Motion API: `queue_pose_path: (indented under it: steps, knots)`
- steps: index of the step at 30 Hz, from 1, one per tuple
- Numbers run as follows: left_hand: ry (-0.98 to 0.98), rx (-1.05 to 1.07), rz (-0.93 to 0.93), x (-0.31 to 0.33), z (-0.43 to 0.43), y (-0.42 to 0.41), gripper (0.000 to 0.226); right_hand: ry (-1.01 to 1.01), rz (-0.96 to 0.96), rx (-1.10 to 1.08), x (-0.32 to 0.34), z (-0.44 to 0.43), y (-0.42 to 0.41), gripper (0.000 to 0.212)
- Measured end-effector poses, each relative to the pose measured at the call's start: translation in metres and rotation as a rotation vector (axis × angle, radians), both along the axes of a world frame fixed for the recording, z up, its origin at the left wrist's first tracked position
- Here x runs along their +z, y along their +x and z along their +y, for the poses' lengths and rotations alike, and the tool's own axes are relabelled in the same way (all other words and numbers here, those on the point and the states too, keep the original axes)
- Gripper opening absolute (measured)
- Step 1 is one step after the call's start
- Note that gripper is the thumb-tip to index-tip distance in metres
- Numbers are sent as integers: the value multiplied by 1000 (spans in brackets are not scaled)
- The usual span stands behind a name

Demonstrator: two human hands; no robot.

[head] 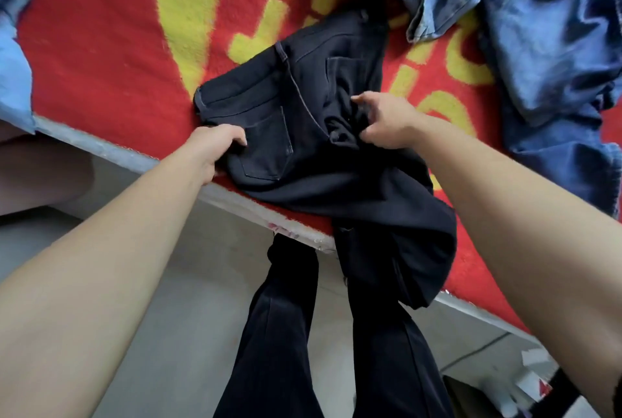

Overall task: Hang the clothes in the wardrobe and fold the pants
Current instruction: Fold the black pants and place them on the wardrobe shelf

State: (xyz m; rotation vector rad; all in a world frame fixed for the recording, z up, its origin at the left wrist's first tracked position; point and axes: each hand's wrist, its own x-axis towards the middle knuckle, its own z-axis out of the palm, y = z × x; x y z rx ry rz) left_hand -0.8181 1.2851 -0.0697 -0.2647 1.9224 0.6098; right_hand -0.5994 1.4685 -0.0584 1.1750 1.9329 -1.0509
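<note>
Head view, looking down over both bare forearms at the edge of a bed. A pair of black pants point(303, 121) lies on a red blanket point(101, 57) with big yellow markings, seat side up, so the two back pockets and the centre seam show. The waistband end sits toward the far left of the pants, and the legs spill over the near edge of the bed point(134, 158) and hang down toward the grey floor point(188, 283) (two dark legs side by side, reaching out of the bottom of the picture).

The left hand point(215, 145) rests at the near left side of the pants, just beside the lower back pocket, with its fingers curled in and the fingertips pressed on the cloth; it seems to be pinching the edge of the fabric, though the grip itself is partly hidden under the hand. The right hand point(387, 121) is at the middle of the pants, where the cloth bunches near the crotch. Its fingers are half spread and bent, the lower ones touching the bunched fabric, the forefinger lifted and pointing left; I cannot tell whether it truly has hold of anything.

Blue jeans point(545, 47) lie crumpled at the far right of the blanket, close to the black pants. A light blue cloth point(13, 64) lies at the left edge.
</note>
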Motion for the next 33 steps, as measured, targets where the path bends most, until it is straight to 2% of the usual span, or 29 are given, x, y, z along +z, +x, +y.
queue_pose_path:
  steps: [2, 3, 4, 5, 7, 8, 9, 10, 11, 12, 14, 16, 17, 20, 23, 25, 26, 28, 30, 33]
  knots:
    - [90, 193, -68, -5, 5, -14, 71, -278, -153, -62, 7, 4, 4, 43]
    - [103, 287, -51, -10, 8, -19, 91, -341, -220, -82, 10, 7, 5, 27]
    - [130, 343, 3, -10, 11, -21, 96, -313, -242, -122, 8, 14, 4, 29]
    - [150, 361, 76, -11, 12, -21, 88, -184, -214, -158, 3, 20, 4, 43]
    - [173, 338, 164, -13, 13, -19, 57, 194, -51, -311, -8, 29, -1, 65]
    - [187, 328, 163, -15, 13, -19, 45, 247, 41, -461, -11, 30, -6, 73]
    - [207, 321, 154, -16, 11, -20, 36, 219, 123, -619, -17, 31, -12, 83]
    - [229, 309, 148, -17, 8, -22, 29, 183, 157, -738, -24, 32, -16, 91]
    - [252, 299, 138, -16, 6, -24, 23, 157, 163, -816, -31, 31, -18, 90]
    - [272, 279, 138, -13, 4, -26, 19, 129, 161, -844, -33, 31, -19, 78]
    - [315, 223, 176, -4, -1, -29, 13, 55, 214, -814, -30, 31, -19, 37]
    - [358, 195, 236, 12, 1, -35, 9, 39, 301, -748, -8, 36, -21, 16]
    - [377, 186, 254, 23, 2, -36, 8, 78, 349, -715, 8, 37, -21, 17]
    - [468, 192, 290, 72, 23, -39, 9, 274, 460, -732, 71, 51, -22, 40]
    - [578, 136, 305, 150, 57, -47, 9, 480, 515, -786, 165, 81, -2, 32]
    - [667, 33, 360, 210, 87, -47, 20, 594, 526, -840, 240, 102, 24, 35]
    - [738, -15, 383, 245, 104, -40, 18, 638, 540, -861, 279, 108, 40, 35]
    - [877, -108, 386, 316, 131, -19, 4, 692, 569, -881, 352, 111, 76, 23]
    - [975, -197, 391, 384, 153, 9, 10, 728, 606, -902, 415, 102, 117, 6]
    - [1087, -365, 382, 460, 184, 48, 15, 797, 673, -984, 496, 73, 175, 14]
